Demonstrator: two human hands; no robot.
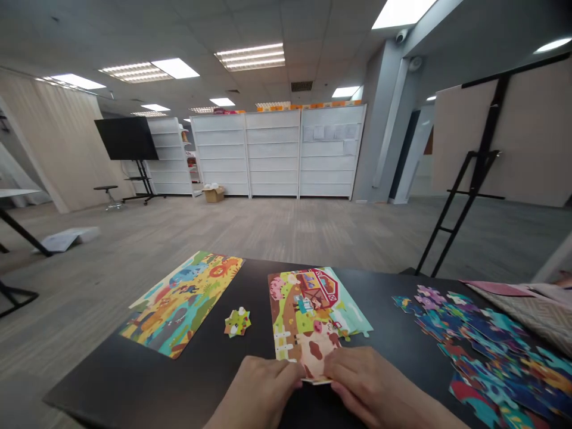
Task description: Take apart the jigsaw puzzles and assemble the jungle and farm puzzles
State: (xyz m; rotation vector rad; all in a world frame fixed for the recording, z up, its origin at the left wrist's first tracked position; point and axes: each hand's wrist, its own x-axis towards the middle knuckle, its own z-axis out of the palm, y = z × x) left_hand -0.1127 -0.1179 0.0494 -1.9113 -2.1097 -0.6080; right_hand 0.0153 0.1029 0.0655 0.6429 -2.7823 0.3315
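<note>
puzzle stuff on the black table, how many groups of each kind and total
Laid-out puzzles: 2 (farm-scene jigsaw puzzle, yellow and blue jigsaw puzzle)
Small clumps of pieces: 1 (small clump)
Heaps of loose pieces: 1 (loose heap)
Total: 4 groups

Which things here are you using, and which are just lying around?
In use: left hand and right hand, touching the farm jigsaw puzzle; the loose puzzle pieces.
Lying about: the assembled puzzle, small joined pieces, patterned cloth, paper on the floor.
</note>
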